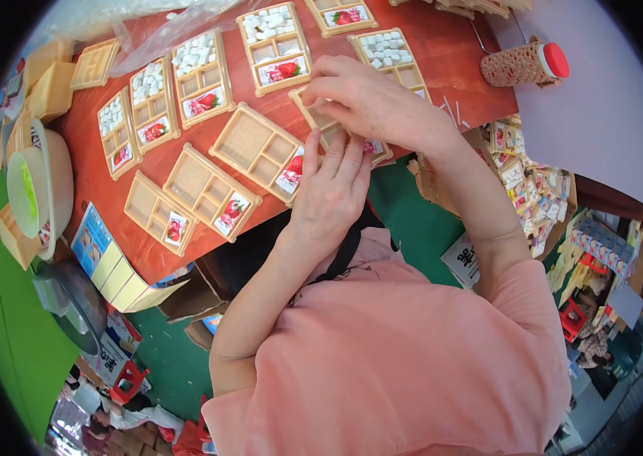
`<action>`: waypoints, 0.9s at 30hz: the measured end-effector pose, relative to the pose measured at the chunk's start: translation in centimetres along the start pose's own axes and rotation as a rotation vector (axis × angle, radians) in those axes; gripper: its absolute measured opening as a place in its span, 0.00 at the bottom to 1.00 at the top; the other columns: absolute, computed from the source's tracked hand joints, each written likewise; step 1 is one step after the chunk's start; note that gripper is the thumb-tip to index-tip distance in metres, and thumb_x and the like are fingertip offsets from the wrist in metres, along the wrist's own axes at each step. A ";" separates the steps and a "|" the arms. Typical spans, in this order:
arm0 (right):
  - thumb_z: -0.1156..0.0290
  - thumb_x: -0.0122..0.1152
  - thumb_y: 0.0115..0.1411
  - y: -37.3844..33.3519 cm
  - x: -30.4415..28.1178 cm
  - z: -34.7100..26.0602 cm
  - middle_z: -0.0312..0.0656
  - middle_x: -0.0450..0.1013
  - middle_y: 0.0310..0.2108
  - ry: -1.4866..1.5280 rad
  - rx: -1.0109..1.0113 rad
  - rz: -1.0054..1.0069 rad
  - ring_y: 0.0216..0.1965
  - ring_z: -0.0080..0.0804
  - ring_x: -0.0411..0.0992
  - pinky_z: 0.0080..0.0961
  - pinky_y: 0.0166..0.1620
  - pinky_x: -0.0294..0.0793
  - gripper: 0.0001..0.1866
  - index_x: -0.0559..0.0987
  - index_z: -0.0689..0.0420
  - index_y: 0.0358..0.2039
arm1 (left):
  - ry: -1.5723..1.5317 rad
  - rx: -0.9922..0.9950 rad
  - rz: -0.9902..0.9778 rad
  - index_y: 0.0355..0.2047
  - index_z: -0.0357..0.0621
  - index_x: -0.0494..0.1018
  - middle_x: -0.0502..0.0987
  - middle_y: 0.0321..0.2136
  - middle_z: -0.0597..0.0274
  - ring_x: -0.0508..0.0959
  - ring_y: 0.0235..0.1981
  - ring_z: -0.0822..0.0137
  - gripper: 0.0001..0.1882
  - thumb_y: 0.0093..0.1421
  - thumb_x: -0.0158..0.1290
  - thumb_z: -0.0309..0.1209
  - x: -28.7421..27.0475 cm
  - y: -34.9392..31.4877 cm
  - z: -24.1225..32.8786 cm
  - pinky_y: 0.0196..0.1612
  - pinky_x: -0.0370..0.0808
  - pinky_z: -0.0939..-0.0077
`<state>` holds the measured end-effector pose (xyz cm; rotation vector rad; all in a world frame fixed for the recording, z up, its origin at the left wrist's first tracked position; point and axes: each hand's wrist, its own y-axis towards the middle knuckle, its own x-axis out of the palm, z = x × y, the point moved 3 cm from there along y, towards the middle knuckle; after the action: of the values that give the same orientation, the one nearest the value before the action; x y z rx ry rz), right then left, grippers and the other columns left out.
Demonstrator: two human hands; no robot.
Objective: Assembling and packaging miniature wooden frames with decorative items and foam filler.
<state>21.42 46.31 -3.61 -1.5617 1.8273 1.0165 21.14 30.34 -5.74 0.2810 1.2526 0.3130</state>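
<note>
A beige compartment tray (304, 114) lies under both my hands near the table's front edge. My left hand (329, 186) rests on its near end with fingers stretched out, partly covering a strawberry-printed card (371, 147). Over the tray's far part my right hand (382, 99) hovers with loosely curled fingers apart; I see nothing held in it. To the left sits a similar tray (245, 137) with a strawberry card and bare compartments. Two more such trays, a middle one (200, 182) and a leftmost one (150, 205), lie beyond it.
Several trays with white pieces (194, 53) stand in a back row on the red table (82, 152). A red-lidded jar (515, 63) is at the right, a pale bowl (63, 167) at the left. A box of packets (527, 182) stands beside me, lower right.
</note>
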 end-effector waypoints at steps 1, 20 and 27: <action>0.75 0.58 0.61 -0.2 0.0 0.1 0.42 0.72 0.41 0.001 -0.007 -0.005 0.44 0.40 0.73 0.34 0.44 0.74 0.08 0.78 0.59 0.41 | 0.003 -0.008 0.003 0.47 0.29 0.76 0.72 0.53 0.41 0.71 0.58 0.46 0.20 0.54 0.53 0.27 0.1 -0.1 -0.1 0.64 0.60 0.37; 0.73 0.61 0.62 7.2 -3.1 0.1 0.46 0.73 0.34 0.005 0.032 0.197 0.37 0.41 0.74 0.30 0.40 0.72 0.07 0.79 0.63 0.38 | 0.037 -0.021 0.096 0.46 0.33 0.76 0.71 0.55 0.41 0.69 0.62 0.46 0.19 0.56 0.57 0.33 -0.5 -1.5 -1.6 0.64 0.61 0.35; 0.68 0.58 0.61 25.7 0.4 7.8 0.53 0.79 0.42 -0.212 0.227 0.221 0.43 0.49 0.78 0.41 0.46 0.76 0.14 0.82 0.61 0.43 | 0.124 -0.002 0.053 0.45 0.36 0.76 0.72 0.57 0.44 0.70 0.62 0.48 0.16 0.59 0.55 0.32 -1.1 -1.2 -0.5 0.62 0.61 0.33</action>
<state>-4.39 53.74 -3.20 -1.0953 1.9181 0.9897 20.46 28.85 -5.37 0.2975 1.3689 0.3821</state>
